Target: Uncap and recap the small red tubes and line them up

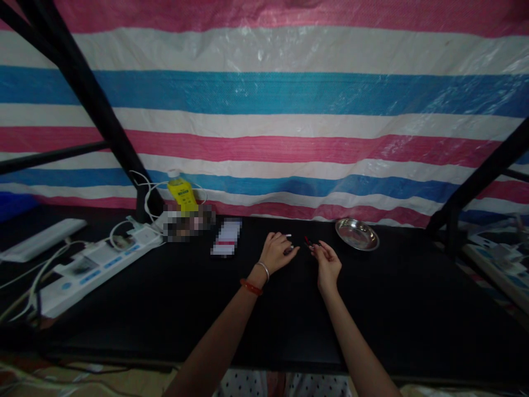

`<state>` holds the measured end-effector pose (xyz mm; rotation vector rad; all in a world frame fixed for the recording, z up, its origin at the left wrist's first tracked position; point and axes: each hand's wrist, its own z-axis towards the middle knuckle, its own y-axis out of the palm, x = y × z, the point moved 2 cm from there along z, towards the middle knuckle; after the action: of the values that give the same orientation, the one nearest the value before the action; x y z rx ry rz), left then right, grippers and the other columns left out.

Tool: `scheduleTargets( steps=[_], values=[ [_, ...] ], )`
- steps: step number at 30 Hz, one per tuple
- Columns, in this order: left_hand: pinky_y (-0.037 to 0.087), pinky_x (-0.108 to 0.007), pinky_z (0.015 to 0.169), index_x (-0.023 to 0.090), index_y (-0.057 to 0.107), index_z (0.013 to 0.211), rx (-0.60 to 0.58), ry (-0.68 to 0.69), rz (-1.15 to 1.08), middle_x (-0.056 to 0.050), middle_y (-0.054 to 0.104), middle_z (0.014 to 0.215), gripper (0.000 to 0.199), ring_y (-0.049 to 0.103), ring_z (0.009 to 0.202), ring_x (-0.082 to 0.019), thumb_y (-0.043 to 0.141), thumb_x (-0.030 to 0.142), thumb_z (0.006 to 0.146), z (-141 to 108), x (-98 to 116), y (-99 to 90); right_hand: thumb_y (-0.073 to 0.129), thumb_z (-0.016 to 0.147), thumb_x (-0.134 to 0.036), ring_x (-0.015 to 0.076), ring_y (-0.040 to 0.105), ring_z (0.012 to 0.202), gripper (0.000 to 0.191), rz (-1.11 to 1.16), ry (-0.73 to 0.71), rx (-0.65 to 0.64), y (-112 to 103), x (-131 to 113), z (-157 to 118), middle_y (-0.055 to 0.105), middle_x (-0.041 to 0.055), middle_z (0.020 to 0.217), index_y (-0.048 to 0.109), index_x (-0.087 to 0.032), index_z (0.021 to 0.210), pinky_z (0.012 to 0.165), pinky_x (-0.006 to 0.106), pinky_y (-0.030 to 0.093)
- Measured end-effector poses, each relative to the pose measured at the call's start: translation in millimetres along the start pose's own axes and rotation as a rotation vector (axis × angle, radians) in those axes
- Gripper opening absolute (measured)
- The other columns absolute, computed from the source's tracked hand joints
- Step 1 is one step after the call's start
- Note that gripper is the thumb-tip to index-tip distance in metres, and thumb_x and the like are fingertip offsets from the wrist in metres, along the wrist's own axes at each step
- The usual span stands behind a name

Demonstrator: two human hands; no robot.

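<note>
My left hand [276, 252] is over the black tabletop, its fingers curled around a small silvery piece [288, 236]; most of that piece is hidden by the fingers. A red bracelet and a pale bangle circle this wrist. To the right, my right hand [329, 266] pinches a small slim red-and-dark piece [307, 241] between thumb and fingers, pointing toward the left hand. Its exact kind is too small to tell. The hands are a short way apart. Just beyond my right hand lies a shallow round metal dish [357, 235].
A phone [226, 238] lies left of my hands. Farther left are a white power strip [99, 270] with cables, a yellow bottle [182, 193] and a blurred-out patch. Black frame bars [97, 110] rise at both sides before a striped plastic sheet [264, 127].
</note>
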<state>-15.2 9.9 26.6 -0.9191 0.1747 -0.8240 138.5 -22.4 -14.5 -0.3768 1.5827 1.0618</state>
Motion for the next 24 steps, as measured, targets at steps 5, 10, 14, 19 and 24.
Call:
scheduleTargets(
  steps=[5,10,14,19,24],
  values=[
    [0.031,-0.033,0.074,0.018,0.056,0.058,-0.035,-0.065,0.046,-0.002,0.057,0.068,0.033,0.047,0.074,-0.016,0.052,0.037,0.084,-1,-12,2.8,0.076,0.055,-0.036,0.0178,0.067,0.066,0.045,0.015,0.005,0.029,-4,4,3,0.069,0.0028,0.07,0.064,-0.013,0.092,0.061,0.028,0.054],
    [0.03,-0.033,0.073,0.018,0.059,0.063,-0.173,-0.067,0.019,-0.002,0.06,0.079,0.031,0.047,0.08,-0.016,0.055,0.043,0.082,-3,-17,10.8,0.077,0.053,-0.034,0.0159,0.066,0.062,0.044,0.011,0.029,0.038,-3,5,4,0.068,0.0017,0.068,0.064,-0.013,0.089,0.058,0.025,0.052],
    [0.03,-0.032,0.074,0.018,0.061,0.065,-0.247,-0.071,0.001,-0.002,0.061,0.081,0.034,0.048,0.083,-0.016,0.054,0.047,0.081,-2,-16,14.0,0.077,0.054,-0.034,0.0161,0.067,0.064,0.044,0.015,0.045,0.018,-2,4,2,0.069,0.002,0.069,0.064,-0.013,0.091,0.059,0.025,0.052],
    [0.032,-0.032,0.075,0.017,0.062,0.065,-0.284,-0.052,0.012,-0.003,0.061,0.079,0.037,0.05,0.082,-0.017,0.053,0.05,0.081,-2,-11,14.8,0.077,0.054,-0.036,0.0183,0.067,0.064,0.046,-0.017,0.038,-0.008,0,1,-1,0.069,0.0031,0.069,0.064,-0.012,0.091,0.057,0.027,0.052],
    [0.034,-0.031,0.072,0.018,0.064,0.062,-0.261,-0.024,0.034,-0.002,0.061,0.073,0.04,0.052,0.08,-0.017,0.049,0.048,0.084,-2,-10,15.8,0.078,0.053,-0.037,0.0178,0.066,0.061,0.047,-0.038,0.046,-0.028,2,-2,-3,0.068,0.0024,0.066,0.064,-0.013,0.091,0.052,0.025,0.049]
  ],
)
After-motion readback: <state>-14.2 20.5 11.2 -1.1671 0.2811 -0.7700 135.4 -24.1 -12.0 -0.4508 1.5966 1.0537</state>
